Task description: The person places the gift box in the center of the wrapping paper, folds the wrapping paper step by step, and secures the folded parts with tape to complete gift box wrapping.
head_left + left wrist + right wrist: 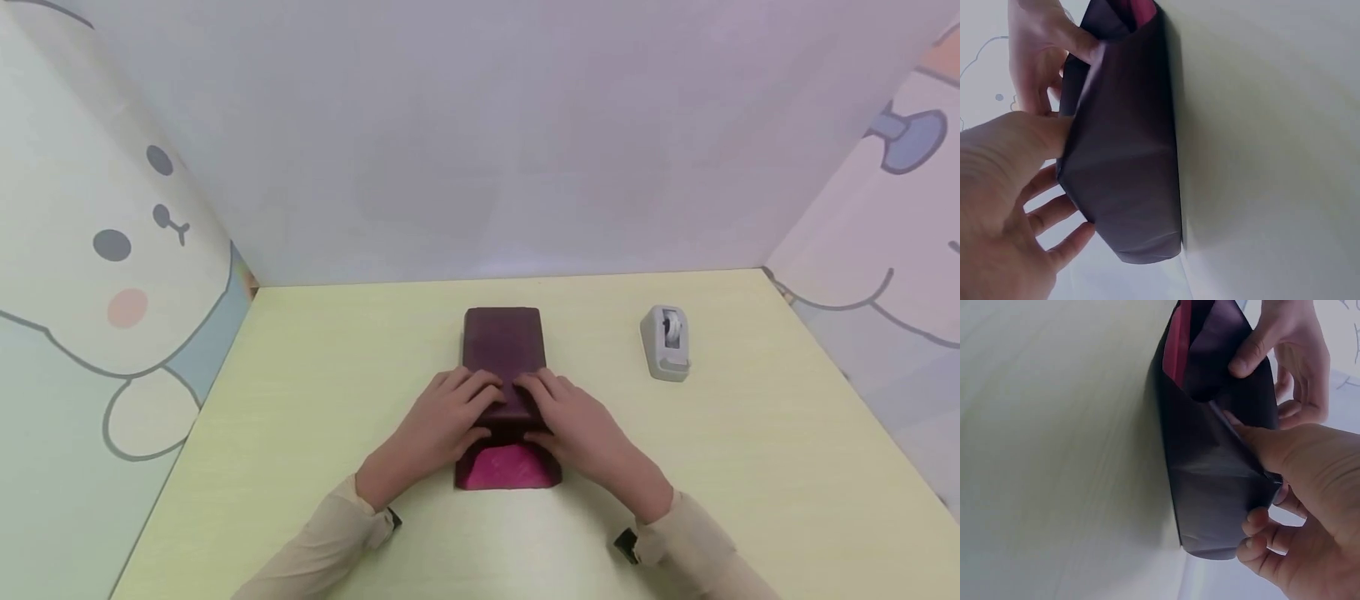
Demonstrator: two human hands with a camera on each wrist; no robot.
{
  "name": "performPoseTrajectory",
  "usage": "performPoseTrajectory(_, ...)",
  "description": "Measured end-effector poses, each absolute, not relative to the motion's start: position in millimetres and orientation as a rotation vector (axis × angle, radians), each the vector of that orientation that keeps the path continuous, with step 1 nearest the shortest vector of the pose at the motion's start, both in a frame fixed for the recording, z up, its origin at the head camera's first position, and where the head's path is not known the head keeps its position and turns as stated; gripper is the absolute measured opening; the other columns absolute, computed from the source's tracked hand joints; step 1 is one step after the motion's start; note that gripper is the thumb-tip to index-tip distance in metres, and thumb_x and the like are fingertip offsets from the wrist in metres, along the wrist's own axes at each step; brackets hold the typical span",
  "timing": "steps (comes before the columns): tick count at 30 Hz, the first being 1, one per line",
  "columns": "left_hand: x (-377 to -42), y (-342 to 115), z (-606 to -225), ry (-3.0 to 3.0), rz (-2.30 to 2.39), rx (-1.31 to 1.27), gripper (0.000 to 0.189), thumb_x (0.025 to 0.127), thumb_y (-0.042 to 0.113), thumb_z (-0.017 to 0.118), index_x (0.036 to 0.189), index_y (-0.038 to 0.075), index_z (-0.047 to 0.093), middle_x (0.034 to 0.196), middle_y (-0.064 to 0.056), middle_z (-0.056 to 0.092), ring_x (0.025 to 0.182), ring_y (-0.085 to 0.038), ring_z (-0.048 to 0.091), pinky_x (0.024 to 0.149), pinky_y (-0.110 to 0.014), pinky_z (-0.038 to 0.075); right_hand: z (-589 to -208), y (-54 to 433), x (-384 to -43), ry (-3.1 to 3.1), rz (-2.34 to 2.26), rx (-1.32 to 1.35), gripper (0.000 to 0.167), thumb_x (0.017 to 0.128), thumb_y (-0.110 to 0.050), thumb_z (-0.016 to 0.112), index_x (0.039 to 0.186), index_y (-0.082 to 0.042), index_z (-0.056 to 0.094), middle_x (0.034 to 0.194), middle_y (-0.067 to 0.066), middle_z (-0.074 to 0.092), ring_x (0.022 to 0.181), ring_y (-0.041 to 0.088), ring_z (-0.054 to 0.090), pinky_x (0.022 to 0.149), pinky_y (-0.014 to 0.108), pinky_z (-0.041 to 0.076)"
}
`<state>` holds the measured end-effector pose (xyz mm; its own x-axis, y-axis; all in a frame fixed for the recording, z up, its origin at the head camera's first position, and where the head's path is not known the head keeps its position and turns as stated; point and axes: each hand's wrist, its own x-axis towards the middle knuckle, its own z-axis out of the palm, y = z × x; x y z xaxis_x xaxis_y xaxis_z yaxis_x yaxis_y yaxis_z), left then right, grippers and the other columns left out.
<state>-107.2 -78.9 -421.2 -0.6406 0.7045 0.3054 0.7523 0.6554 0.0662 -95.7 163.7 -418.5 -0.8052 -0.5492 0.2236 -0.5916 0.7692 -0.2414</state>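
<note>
Right now your left hand (438,421) and your right hand (577,425) both rest on the near end of the dark purple wrapped box (504,346), which sits in the middle of the yellow-green table (337,375). Your fingers lie flat on top and your thumbs pinch the folded paper at the end, likely to keep the fold from popping open over the pink flap (508,468). The tape dispenser (666,342) stands well apart on your right.

no readable text, labels, brands or numbers on anything in view
</note>
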Motion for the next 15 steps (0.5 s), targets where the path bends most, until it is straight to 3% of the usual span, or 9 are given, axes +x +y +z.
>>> performPoseTrajectory(4,-107,-77,-419,-2.645,-0.237,-1.176,0.058,0.08,0.031,0.092,0.128,0.022,0.061,0.136,0.003,0.057,0.113,-0.018,0.052,0.102,-0.041,0.049,-420,160,-96,-2.822,0.398,0.888,0.068,0.082,-0.021,0.09,0.139,-0.011,0.054,0.12,0.002,0.06,0.098,0.022,0.065,0.081,0.038,0.059)
performPoseTrajectory(8,-107,-73,-420,-2.652,-0.169,-1.151,0.056,0.081,0.025,0.09,0.128,0.021,0.06,0.137,0.001,0.056,0.114,-0.02,0.051,0.101,-0.043,0.048,-420,157,-96,-2.823,0.339,0.884,0.068,0.082,-0.021,0.09,0.138,-0.01,0.054,0.116,0.004,0.059,0.095,0.022,0.063,0.077,0.037,0.059)
performPoseTrajectory(15,-105,-68,-422,-2.676,-0.091,-1.118,0.048,0.086,0.018,0.08,0.129,0.018,0.059,0.14,-0.003,0.054,0.119,-0.023,0.049,0.101,-0.045,0.047,-420,154,-94,-2.835,0.248,0.856,0.073,0.081,-0.033,0.091,0.139,-0.01,0.054,0.113,0.004,0.059,0.092,0.021,0.063,0.073,0.035,0.058)
